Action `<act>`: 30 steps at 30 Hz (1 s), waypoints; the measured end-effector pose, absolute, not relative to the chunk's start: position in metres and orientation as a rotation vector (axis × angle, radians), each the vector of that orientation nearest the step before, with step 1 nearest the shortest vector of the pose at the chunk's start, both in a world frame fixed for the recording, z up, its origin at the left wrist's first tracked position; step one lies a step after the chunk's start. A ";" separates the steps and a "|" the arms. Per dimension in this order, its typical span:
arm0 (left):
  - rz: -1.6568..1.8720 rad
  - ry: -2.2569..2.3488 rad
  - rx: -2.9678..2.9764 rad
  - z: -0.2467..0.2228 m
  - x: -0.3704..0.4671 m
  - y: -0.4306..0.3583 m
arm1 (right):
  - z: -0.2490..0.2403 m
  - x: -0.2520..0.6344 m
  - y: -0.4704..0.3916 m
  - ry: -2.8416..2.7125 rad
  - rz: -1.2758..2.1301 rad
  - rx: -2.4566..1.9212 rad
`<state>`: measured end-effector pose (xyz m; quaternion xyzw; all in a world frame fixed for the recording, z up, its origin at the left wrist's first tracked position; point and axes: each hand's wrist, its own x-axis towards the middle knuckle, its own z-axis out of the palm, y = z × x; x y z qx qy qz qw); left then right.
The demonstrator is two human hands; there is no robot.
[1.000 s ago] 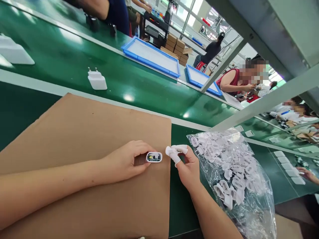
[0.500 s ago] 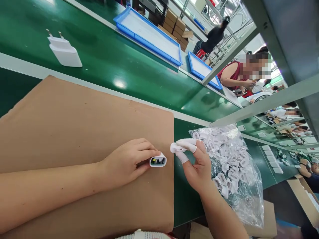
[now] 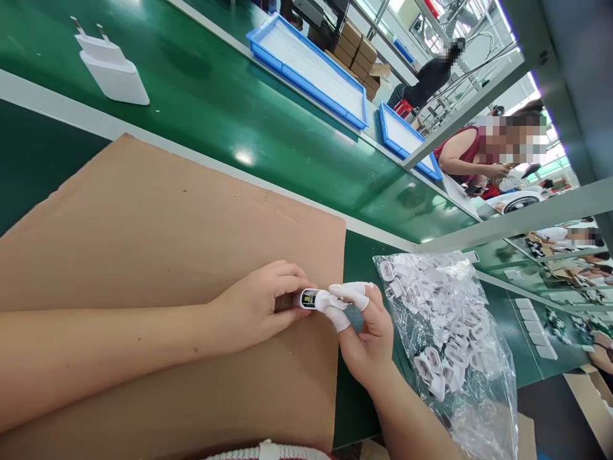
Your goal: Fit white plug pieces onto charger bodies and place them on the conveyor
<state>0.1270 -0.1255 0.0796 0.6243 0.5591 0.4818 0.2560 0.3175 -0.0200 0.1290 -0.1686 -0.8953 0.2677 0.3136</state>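
A white charger housing lies on its side, its open end facing me and part of a circuit board showing within. My left hand is closed on it from the left, thumb below and fingers above. White finger cots cover several fingertips of my right hand, which pinches a small white plug cap. A bit of metal, perhaps a pin, shows between those fingertips. The cap is up against the housing's open end and covers part of it. Whether the two are joined I cannot tell.
Brown cardboard lies under my hands. To the right is a clear bag of many white caps. A two-pin charger stands on the green surface beyond. Blue trays and a metal post stand farther back; people sit beyond.
My right hand has brought the cap left to the housing; before, there was a gap between them. My left hand has turned the housing's open end towards the cap. The view has shifted slightly.
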 end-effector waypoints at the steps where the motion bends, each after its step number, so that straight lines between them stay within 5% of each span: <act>1: 1.306 1.515 1.694 0.079 0.127 -0.125 | 0.127 0.316 -0.020 -2.374 0.688 -0.418; 24: 1.228 1.505 1.674 0.083 0.128 -0.124 | 0.135 0.307 -0.011 -2.650 0.136 -0.299; 30: 1.214 1.510 1.660 0.086 0.126 -0.123 | 0.126 0.306 -0.015 -2.583 0.255 -0.417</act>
